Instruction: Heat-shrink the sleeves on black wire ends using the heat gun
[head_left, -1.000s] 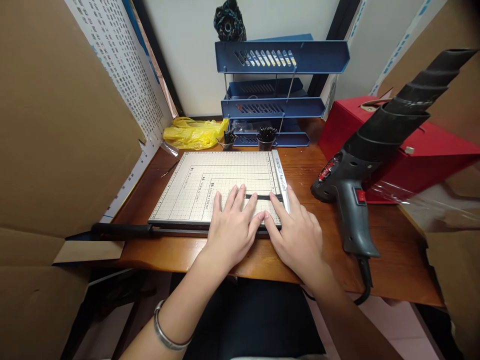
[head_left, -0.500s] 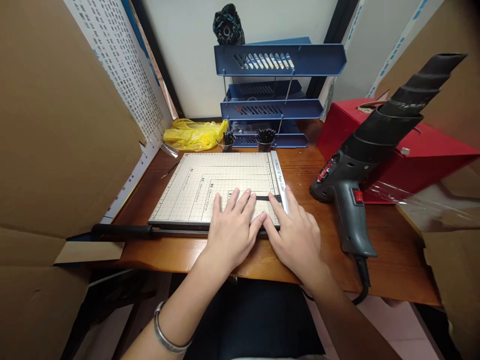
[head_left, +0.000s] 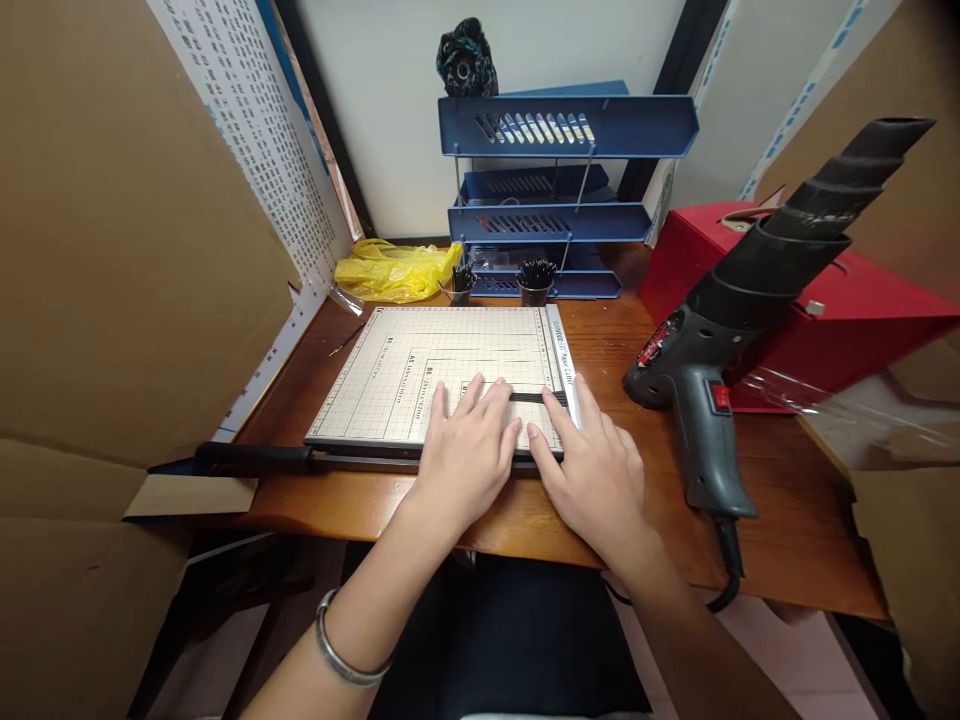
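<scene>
A beige paper cutter (head_left: pixel 390 370) with a printed grid lies on the wooden desk (head_left: pixel 622 520). Its black-handled blade arm (head_left: pixel 255 457) runs flat along the near edge. A thin black strip (head_left: pixel 534 398) lies across the board near the right guide rail. My left hand (head_left: pixel 465 450) rests flat on the board, fingers spread, its fingertips at the strip's left end. My right hand (head_left: pixel 592 465) lies flat beside it at the board's near right corner, fingers touching the strip's right end and the rail. Neither hand grips anything.
A grey heat gun (head_left: pixel 720 330) rests at the right against a red box (head_left: pixel 840 310). At the back stand a blue three-tier tray (head_left: pixel 562 125), two small cups of black pieces (head_left: pixel 534 278) and a yellow bag (head_left: pixel 394 270). Cardboard walls (head_left: pixel 112 250) enclose both sides.
The hands stay flat on the board, the left one drawn slightly closer to the right. The view shifted a little to the left.
</scene>
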